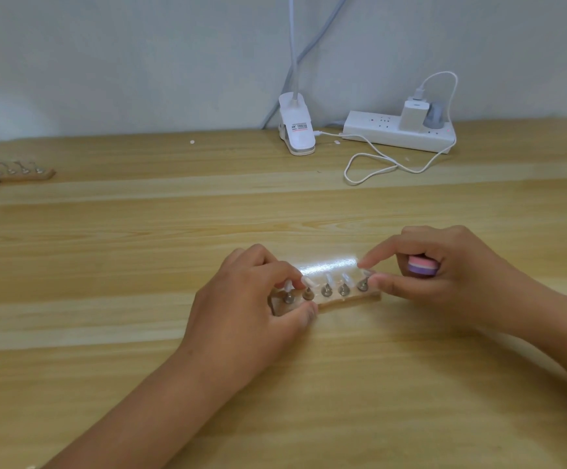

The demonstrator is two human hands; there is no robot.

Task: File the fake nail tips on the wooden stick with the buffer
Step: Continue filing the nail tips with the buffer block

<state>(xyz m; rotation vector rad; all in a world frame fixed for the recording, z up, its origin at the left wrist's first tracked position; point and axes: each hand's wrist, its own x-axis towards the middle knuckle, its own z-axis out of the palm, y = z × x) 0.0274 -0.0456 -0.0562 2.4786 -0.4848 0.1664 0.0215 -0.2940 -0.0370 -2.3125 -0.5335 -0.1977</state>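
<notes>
Bright, even light; white glare on the table (326,264) behind the nail tips (344,279); edges bowed, slightly soft.

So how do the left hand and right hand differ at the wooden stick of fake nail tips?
The left hand clamps the left end of the light wooden stick; the right hand's forefinger and thumb seem to pinch the rightmost clear nail tip. The right hand tucks a pink and purple buffer block under curled fingers; the left hand holds no tool. Both work at the stick.
</notes>
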